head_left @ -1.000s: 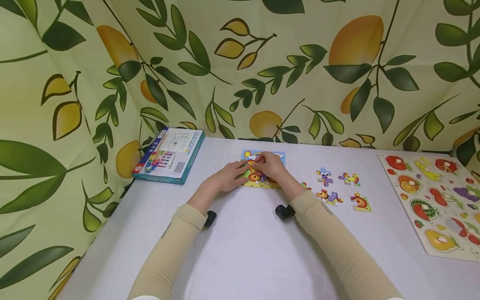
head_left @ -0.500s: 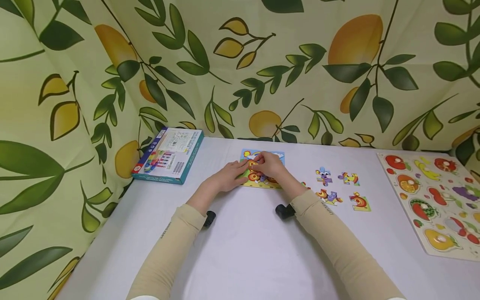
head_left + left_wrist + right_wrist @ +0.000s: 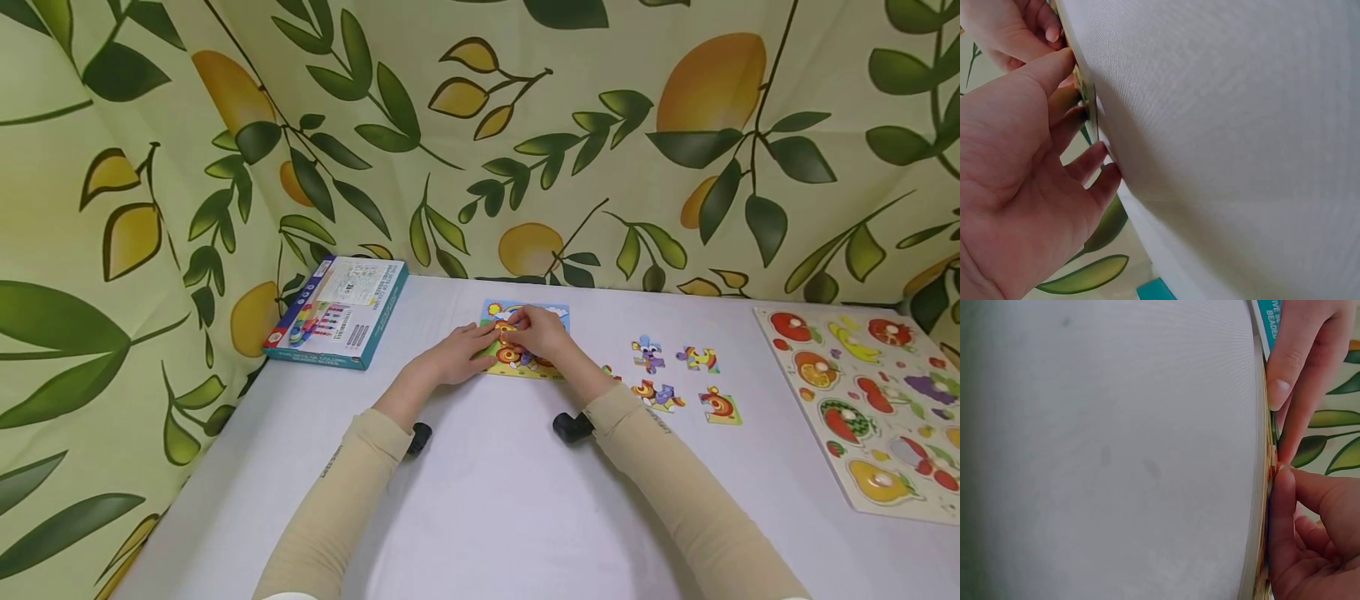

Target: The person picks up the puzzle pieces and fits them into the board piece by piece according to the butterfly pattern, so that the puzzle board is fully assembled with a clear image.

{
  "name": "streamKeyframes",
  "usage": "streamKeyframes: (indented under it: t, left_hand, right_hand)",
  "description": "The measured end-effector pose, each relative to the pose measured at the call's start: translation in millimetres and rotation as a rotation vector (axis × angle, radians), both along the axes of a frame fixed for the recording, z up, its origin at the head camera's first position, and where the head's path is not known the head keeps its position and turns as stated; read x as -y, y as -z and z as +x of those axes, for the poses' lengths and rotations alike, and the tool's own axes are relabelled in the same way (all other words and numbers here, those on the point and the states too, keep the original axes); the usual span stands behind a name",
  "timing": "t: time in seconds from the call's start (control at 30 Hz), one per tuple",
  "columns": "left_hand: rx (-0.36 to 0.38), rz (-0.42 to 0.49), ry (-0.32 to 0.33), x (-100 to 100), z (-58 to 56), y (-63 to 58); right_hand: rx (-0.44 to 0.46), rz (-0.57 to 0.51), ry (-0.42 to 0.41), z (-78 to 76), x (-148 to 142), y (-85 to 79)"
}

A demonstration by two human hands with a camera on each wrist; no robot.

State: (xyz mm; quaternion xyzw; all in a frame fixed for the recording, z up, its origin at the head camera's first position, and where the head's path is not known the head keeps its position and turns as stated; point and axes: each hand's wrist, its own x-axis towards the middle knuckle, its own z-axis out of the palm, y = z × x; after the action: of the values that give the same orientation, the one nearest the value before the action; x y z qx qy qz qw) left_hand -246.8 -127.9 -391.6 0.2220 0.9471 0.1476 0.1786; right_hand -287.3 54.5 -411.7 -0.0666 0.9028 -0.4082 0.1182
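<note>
In the head view a colourful jigsaw puzzle (image 3: 520, 369) with a sun and rainbow lies flat on the white table. My left hand (image 3: 459, 352) rests at its left side, fingers fairly straight and fingertips on its surface. At the middle of the puzzle, my right hand (image 3: 542, 332) pinches a puzzle piece between thumb and index finger; the fingers hide most of the piece. The right wrist view shows the right hand (image 3: 1319, 531) with its pinching tips low against the puzzle edge (image 3: 1261, 506), close to the left hand's fingertips. The left wrist view has the left hand (image 3: 1022, 162) touching the puzzle's side.
Loose puzzle pieces lie right of the puzzle, among them a purple one (image 3: 648, 354) and an orange one (image 3: 720, 406); another is partly behind the right forearm. A boxed toy (image 3: 337, 312) sits at back left. A wooden fruit board (image 3: 862, 408) lies at far right.
Almost nothing moves. Both hands stay at the same spots on the puzzle, with only a slight shift of the right fingers and of the camera.
</note>
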Motion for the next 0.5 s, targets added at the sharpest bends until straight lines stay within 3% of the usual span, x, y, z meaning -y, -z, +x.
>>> streamKeyframes:
  t: [0.33,0.5]
  left_hand:
    - [-0.017,-0.007,0.013,-2,-1.6,-0.6]
    - [0.004,0.018,-0.022,-4,-0.4,1.4]
  right_hand:
    - [-0.003,-0.01,-0.014,2.0,-2,-3.2]
    - [-0.003,-0.109,0.006,8.2,-17,-7.0]
